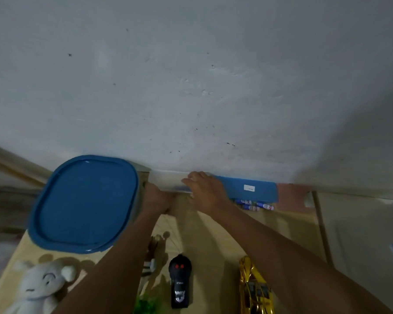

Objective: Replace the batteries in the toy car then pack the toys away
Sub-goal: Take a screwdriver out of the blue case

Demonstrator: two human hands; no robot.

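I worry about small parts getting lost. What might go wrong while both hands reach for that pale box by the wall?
The loose batteries lie right beside the right hand, so a sideways pull on the pale box might send them rolling. The black remote and gold toy car lie close to the forearms, so drawing the box back may knock them.

We log a beige table [202, 241] carrying a blue-lidded tub [84, 202], white plush bear [43, 284], black remote [180, 284], gold toy car [254, 288], and loose batteries [256, 206] by the wall.
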